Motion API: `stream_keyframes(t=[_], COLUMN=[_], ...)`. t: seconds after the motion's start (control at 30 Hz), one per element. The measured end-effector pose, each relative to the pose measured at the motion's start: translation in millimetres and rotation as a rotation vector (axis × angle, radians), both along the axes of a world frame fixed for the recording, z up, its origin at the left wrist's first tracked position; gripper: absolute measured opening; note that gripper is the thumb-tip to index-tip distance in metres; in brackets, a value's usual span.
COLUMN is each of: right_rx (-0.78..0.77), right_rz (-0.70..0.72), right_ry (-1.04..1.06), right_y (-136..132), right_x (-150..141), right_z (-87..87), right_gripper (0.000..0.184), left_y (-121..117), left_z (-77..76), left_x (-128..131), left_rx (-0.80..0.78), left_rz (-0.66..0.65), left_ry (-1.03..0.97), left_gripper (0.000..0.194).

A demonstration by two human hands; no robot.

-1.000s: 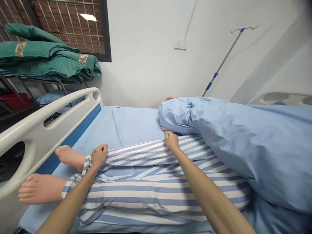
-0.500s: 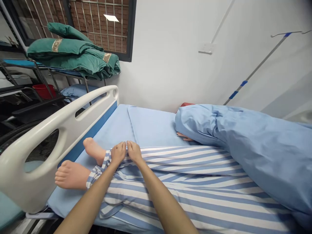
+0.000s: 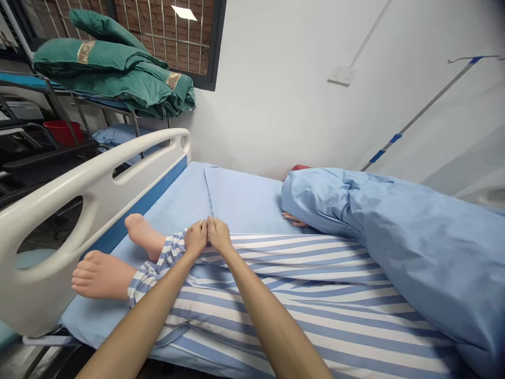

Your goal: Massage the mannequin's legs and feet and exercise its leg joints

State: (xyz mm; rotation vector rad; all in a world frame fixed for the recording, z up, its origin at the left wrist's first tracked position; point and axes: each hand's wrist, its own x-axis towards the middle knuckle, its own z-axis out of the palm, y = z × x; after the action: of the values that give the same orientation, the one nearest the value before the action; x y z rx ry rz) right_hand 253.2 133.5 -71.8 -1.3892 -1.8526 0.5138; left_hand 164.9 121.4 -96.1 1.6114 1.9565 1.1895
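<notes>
The left hand (image 3: 196, 238) and right hand (image 3: 219, 235) sit close together, almost touching, with the fingers curled down and closed on a gathered fold of a blue-and-white striped patient garment (image 3: 300, 300). The garment lies on a training manikin (image 3: 103, 275) stretched across a hospital bed, and the fold is just above the manikin's ankles. Two bare manikin feet stick out of the striped cuffs toward the left, the nearer one just beside the white plastic side rail (image 3: 79, 181), which has a blue strip along its base and stands between the feet and the room beyond.

A light blue duvet (image 3: 410, 247) covers the far end of the figure, with a small manikin hand (image 3: 294, 219) showing beneath its edge and a red item (image 3: 300, 167) behind it. The bed's pale blue sheet (image 3: 244, 200) runs to the white wall. Past the rail, folded green quilts (image 3: 114, 73) lie on a metal rack (image 3: 74, 102) above a blue pillow (image 3: 118, 136) and a red basin (image 3: 63, 131). A grilled window (image 3: 169, 37), a wall socket (image 3: 341, 75) and a drip pole (image 3: 418, 113) are also in view.
</notes>
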Motion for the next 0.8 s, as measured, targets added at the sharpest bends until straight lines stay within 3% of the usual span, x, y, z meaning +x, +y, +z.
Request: stream_keyframes(t=[0.13, 0.23, 0.33, 0.47, 0.67, 0.8], right_rx=[0.081, 0.020, -0.047, 0.005, -0.098, -0.025], right_rz=[-0.050, -0.051, -0.021, -0.058, -0.132, -0.136], right_ry=[-0.079, 0.011, 0.169, 0.228, 0.308, 0.361], right_y=[-5, -6, -6, -8, -6, -6], right_x=[18, 24, 28, 42, 66, 76], right_z=[0.3, -5.6, 0.4, 14.2, 3.0, 3.8], right_gripper=[0.040, 0.039, 0.040, 0.040, 0.041, 0.041], left_y=[2, 6, 6, 3, 9, 12], left_z=[7.1, 19.0, 23.5, 18.8, 20.1, 23.1], left_x=[3, 18, 36, 49, 62, 72], left_rx=[-0.004, 0.039, 0.104, 0.065, 0.043, -0.010], left_rz=[-0.012, -0.027, -0.018, -0.023, -0.091, -0.134], left_ry=[-0.038, -0.212, -0.395, -0.342, -0.510, -0.423], left_gripper=[0.038, 0.037, 0.034, 0.033, 0.032, 0.030])
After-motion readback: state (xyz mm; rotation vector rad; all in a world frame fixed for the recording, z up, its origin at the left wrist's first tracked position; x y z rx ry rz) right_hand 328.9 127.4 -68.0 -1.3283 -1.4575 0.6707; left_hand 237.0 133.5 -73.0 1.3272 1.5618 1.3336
